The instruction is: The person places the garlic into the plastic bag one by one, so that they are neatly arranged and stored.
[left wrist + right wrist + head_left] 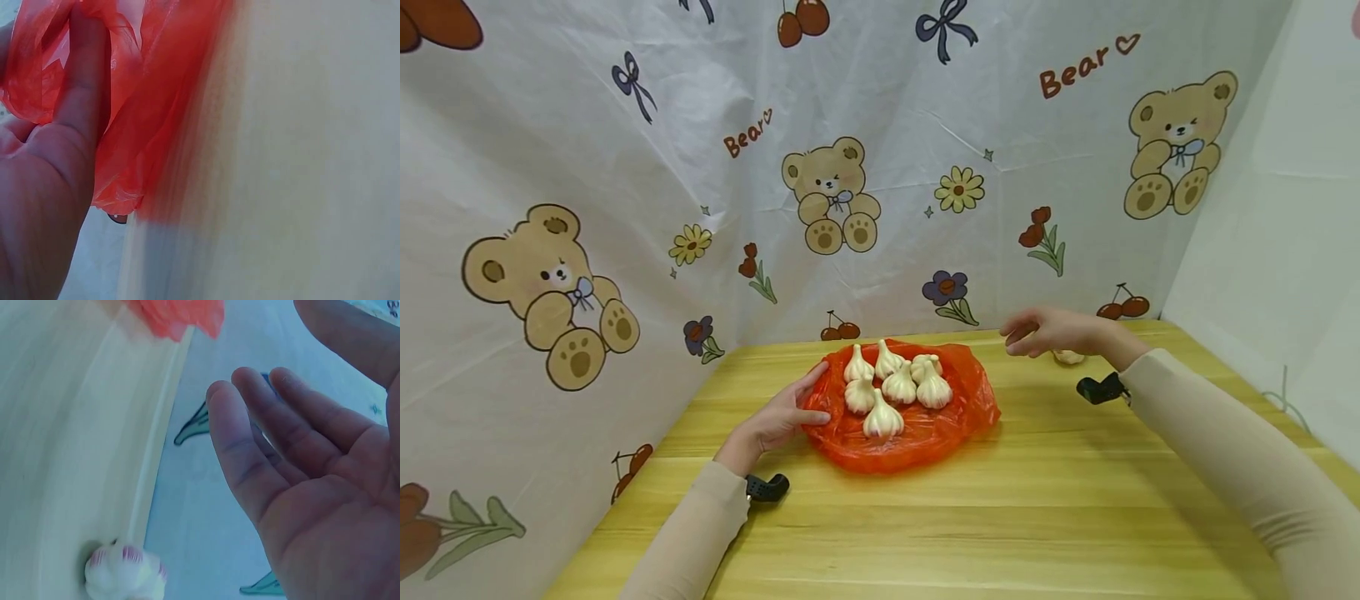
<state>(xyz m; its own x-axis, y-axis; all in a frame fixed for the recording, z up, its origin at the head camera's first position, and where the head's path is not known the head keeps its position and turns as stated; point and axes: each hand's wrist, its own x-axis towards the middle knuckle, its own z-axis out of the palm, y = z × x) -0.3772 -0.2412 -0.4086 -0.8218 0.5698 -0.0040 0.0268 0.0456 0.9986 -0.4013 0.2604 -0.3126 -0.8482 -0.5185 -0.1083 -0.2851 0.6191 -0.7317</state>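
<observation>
Several white garlic bulbs (pixel 883 419) sit clustered in a red plastic bag (pixel 891 458) that lies open on the table. At the bag's left edge my left hand (pixel 784 417) holds the rim, its thumb over the inner side; the left wrist view shows the thin plastic (pixel 150 106) folded around the fingers. My right hand (pixel 1048 332) hovers above the table to the right of the bag, holding nothing. Its fingers (pixel 234 431) are loosely bent in the right wrist view. Another garlic bulb (pixel 124 572) rests on the table beneath and beside this hand, partly hidden in the head view.
The wooden table (pixel 880 542) ends at a white cloth (pixel 887 283) printed with bears and flowers, which hangs along its back and left. A white wall (pixel 1285 217) stands on the right, with a thin cable (pixel 1287 400) at the table's edge.
</observation>
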